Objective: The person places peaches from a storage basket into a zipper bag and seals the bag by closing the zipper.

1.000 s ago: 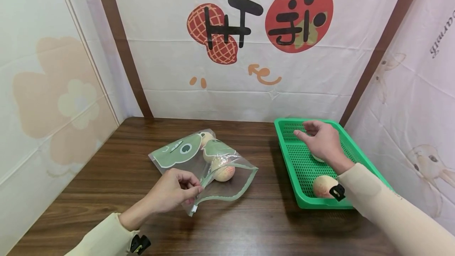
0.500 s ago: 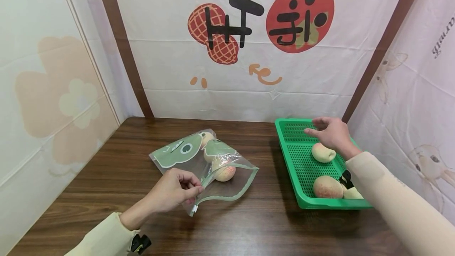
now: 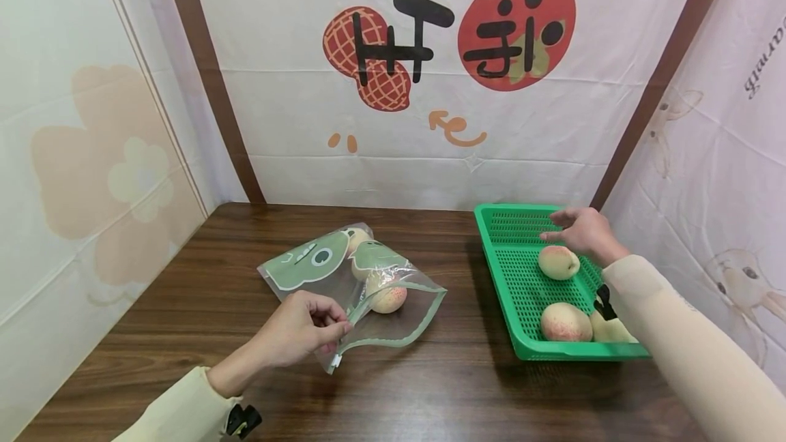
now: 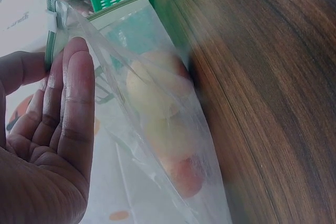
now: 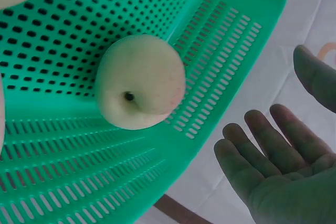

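Note:
My left hand (image 3: pixel 307 327) pinches the rim of a clear slider zip bag (image 3: pixel 399 340) with a green cartoon print, which lies on the table. Several peaches are inside; one peach (image 3: pixel 389 297) shows near the bag's open mouth, others partly behind the print. Over the far part of a green basket (image 3: pixel 500 292), my right hand (image 3: pixel 586 232) hovers with fingers spread and holds nothing. Just below it sits a peach (image 3: pixel 557 263), its dimple visible in the right wrist view (image 5: pixel 140 82). Two more peaches lie at the basket's near end, one reddish peach (image 3: pixel 566 322) and one pale peach (image 3: pixel 609 328) partly behind my sleeve.
A brown wood-grain table (image 3: pixel 202 292) carries the bag on the left and the basket on the right. A printed white cloth (image 3: pixel 276 114) hangs behind the table, and similar cloths close off both sides.
My right hand has shifted right, uncovering the far peach in the basket. That peach has turned within the last half second. My left hand and the bag stay put.

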`<state>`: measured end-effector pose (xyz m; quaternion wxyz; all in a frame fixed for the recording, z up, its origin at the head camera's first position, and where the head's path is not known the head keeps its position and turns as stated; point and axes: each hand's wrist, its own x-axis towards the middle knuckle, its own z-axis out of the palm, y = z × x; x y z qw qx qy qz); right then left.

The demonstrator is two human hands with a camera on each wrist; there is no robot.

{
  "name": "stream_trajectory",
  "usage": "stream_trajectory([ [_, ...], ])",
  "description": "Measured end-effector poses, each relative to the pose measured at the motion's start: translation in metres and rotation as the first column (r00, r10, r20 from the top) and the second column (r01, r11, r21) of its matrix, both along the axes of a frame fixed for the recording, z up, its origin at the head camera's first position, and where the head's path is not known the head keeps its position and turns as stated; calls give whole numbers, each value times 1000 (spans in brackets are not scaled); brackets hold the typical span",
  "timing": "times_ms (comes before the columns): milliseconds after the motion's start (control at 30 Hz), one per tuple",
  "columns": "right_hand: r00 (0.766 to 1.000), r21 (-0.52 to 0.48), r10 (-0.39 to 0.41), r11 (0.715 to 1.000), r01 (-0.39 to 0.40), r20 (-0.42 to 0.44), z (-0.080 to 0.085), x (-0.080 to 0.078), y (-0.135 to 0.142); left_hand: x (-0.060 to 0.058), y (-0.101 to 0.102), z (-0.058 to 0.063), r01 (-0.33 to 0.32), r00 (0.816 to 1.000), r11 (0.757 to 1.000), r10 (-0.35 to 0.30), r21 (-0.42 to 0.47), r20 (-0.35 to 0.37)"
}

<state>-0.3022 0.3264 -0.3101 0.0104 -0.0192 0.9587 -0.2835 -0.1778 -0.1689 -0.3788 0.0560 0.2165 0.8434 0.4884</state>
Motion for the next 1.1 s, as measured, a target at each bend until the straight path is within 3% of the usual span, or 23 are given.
stream_trajectory([
  [667, 991, -1, 16, 1000, -16, 132, -19, -8, 17, -2, -4, -4, 16, 1000, 1000, -16, -5, -20],
  [1100, 992, 35, -11, 999, 7, 129, -31, -13, 25, -2, -5, -4, 23, 999, 1000, -23, -6, -27],
])
